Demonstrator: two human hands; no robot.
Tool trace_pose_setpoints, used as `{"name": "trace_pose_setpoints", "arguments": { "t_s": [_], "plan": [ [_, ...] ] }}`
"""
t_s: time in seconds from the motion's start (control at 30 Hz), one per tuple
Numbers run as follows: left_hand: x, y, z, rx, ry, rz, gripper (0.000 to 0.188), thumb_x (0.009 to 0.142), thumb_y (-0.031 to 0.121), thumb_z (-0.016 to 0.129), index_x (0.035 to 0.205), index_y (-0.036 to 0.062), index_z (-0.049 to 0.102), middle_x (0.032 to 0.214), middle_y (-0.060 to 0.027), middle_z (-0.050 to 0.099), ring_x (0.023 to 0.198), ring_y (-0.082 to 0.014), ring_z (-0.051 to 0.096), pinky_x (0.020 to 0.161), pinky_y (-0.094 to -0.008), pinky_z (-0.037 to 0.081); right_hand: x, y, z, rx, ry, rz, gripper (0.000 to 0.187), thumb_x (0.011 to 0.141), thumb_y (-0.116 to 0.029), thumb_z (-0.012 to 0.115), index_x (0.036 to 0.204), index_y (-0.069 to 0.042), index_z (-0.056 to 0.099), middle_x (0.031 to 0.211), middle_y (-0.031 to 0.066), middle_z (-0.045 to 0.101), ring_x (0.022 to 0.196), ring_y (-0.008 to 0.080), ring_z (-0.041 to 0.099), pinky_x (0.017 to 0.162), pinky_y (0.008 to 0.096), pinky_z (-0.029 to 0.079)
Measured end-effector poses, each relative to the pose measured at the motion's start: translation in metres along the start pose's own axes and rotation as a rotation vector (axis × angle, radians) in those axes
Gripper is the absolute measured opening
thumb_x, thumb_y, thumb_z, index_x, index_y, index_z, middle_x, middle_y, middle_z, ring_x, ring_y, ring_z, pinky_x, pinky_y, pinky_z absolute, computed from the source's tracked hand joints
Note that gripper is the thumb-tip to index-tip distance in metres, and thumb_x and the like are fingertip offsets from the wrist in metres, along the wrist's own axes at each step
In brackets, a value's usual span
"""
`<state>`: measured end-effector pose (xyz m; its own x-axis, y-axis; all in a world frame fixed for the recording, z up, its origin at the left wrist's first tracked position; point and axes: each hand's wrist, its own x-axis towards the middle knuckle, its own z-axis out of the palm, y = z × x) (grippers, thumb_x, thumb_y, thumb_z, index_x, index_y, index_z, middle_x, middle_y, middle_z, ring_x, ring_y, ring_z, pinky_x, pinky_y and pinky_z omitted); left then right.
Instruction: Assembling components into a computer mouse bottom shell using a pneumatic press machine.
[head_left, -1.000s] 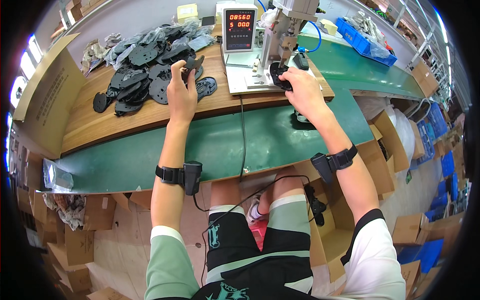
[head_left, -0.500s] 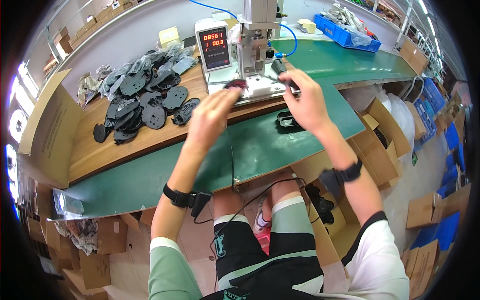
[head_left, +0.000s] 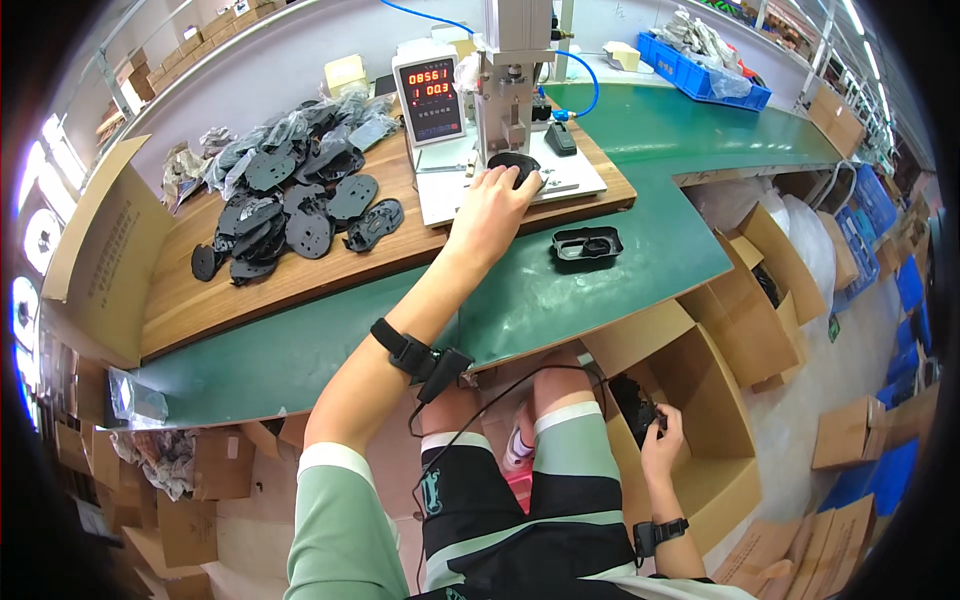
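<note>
My left hand grips a rounded black plastic part by its near edge, on the white base plate of a bench press. The part sits below the press head. Low on the right, my right hand reaches into an open cardboard box, fingers closed round a small black piece whose shape is mostly hidden. More black parts lie inside that box. On the green bench top, a black oblong tray-like part rests in front of the press.
Left of the press, several flat black plates and grey plastic bags pile on a wooden board. A counter with red digits stands beside the press. A cable hangs over my lap. Another carton stands at right.
My right hand has left the press and dropped into the box at lower right. My left hand has moved right, bringing the black part onto the plate below the press head.
</note>
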<state>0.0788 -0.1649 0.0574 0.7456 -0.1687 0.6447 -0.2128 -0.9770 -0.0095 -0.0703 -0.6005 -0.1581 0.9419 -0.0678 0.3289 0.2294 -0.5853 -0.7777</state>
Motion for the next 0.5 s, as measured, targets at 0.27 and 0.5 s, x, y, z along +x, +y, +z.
{"name": "trace_pose_setpoints", "arguments": {
  "t_s": [0.27, 0.5],
  "plan": [
    [0.004, 0.002, 0.017, 0.076, 0.086, 0.038, 0.034, 0.091, -0.002, 0.060, 0.124, 0.0053, 0.062, 0.121, -0.0195, 0.068, 0.125, -0.0411, 0.065, 0.110, -0.0515, 0.052, -0.064, 0.205, 0.035, -0.283, -0.198, 0.404, 0.033, 0.094, -0.009, 0.060, 0.124, 0.000, 0.070, 0.119, 0.0261, 0.073, 0.117, 0.0443, 0.069, 0.103, 0.0467, 0.052],
    [0.012, 0.006, 0.010, -0.045, -0.002, -0.046, 0.027, 0.090, -0.003, 0.060, 0.116, 0.0041, 0.061, 0.106, -0.0184, 0.068, 0.110, -0.0407, 0.069, 0.098, -0.0503, 0.057, -0.044, 0.240, 0.044, -0.256, -0.509, 0.633, 0.045, 0.104, -0.034, 0.055, 0.125, 0.001, 0.074, 0.126, 0.0248, 0.075, 0.121, 0.0427, 0.069, 0.104, 0.0456, 0.052]
  ]
}}
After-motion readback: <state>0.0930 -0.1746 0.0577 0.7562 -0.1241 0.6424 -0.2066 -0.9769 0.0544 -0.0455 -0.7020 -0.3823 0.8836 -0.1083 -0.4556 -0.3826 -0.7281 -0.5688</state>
